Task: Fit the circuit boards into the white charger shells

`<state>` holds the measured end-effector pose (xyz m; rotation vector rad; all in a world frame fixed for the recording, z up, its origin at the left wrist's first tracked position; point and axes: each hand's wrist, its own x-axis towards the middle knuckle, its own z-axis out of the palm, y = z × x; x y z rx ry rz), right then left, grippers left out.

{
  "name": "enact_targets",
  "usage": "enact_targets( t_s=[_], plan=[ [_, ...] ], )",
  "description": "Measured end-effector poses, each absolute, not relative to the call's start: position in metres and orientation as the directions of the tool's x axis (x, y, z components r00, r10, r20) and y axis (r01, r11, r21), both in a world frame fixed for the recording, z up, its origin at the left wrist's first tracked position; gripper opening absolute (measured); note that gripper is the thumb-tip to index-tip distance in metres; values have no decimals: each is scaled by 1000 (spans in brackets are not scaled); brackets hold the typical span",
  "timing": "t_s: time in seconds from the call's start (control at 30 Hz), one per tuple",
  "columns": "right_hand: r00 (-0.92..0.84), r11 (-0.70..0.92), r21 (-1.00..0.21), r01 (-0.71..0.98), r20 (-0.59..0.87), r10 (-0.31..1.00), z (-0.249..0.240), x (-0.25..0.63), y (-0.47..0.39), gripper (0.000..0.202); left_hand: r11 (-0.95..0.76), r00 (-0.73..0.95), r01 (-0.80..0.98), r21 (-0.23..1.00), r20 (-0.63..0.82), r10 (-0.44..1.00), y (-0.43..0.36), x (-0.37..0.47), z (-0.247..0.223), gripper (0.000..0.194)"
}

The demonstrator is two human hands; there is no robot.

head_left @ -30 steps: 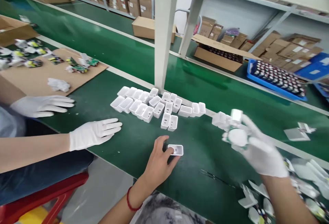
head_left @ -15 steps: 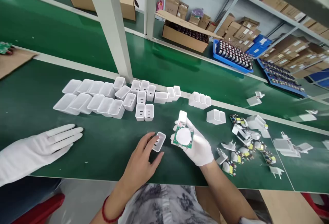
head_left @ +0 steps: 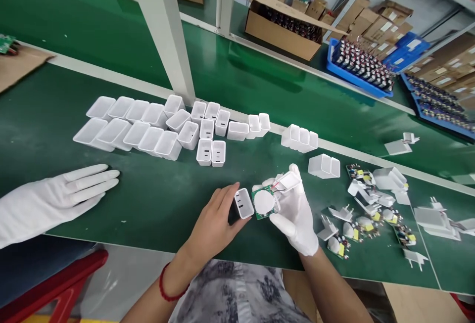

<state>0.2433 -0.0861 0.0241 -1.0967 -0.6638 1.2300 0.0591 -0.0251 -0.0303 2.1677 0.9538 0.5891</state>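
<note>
My bare left hand grips a small white charger case by its sides, its open mouth turned toward the right hand. Slots show inside the case. In my gloved right hand is a green circuit board with a round white patch on its face. Wires join the board to a white plug cover, which the gloved fingers also hold. The board's edge is right beside the case's rim; whether they touch I cannot tell.
Rows of white cases stand behind my left hand. Boards with plug covers lie scattered on the right. Another person's gloved hand rests on the bench at left. A metal post rises at the back, near a cardboard box and blue tray.
My left hand has lifted the case off the bench and turned its opening toward the board. My right hand has brought the board close to it, and the plug cover has swung to the right.
</note>
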Motion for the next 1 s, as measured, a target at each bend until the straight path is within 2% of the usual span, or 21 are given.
enact_targets(
  t_s=[0.13,0.2,0.3,0.37,0.47,0.53,0.6,0.73,0.9,0.93,1.0],
  plan=[
    [251,-30,-921,-389,-137,958,22,242,-82,106,-511,622,441,738,159,767,-23,64,-30,59],
    [262,-36,-916,-399,-152,953,22,244,-79,103,-503,622,447,740,146,769,-20,62,-25,65],
    [299,-57,-905,-421,-198,934,22,245,-74,90,-491,657,443,750,101,747,-16,55,-17,71],
    [324,-52,-895,-444,-214,922,20,246,-70,80,-482,677,442,757,70,732,-15,54,-15,62],
    [325,-49,-876,-480,-230,917,17,248,-66,67,-464,570,517,719,115,814,-22,61,-18,46],
    [325,-49,-871,-489,-234,916,16,251,-65,68,-435,482,584,686,138,865,-30,66,-18,51],
    [333,-51,-872,-486,-239,912,16,253,-67,72,-403,482,617,677,79,872,-36,64,-13,56],
    [340,-45,-875,-481,-234,911,19,255,-77,76,-412,609,597,689,-55,791,-26,49,3,49],
    [291,-105,-837,-537,-300,908,21,256,-79,72,-483,844,360,799,-58,533,-1,57,2,64],
    [283,-123,-821,-557,-328,901,21,257,-78,67,-468,858,330,820,-54,510,0,62,-1,61],
    [264,-156,-792,-590,-372,890,21,259,-77,57,-424,833,331,843,-49,552,-1,71,-9,52]
  ],
)
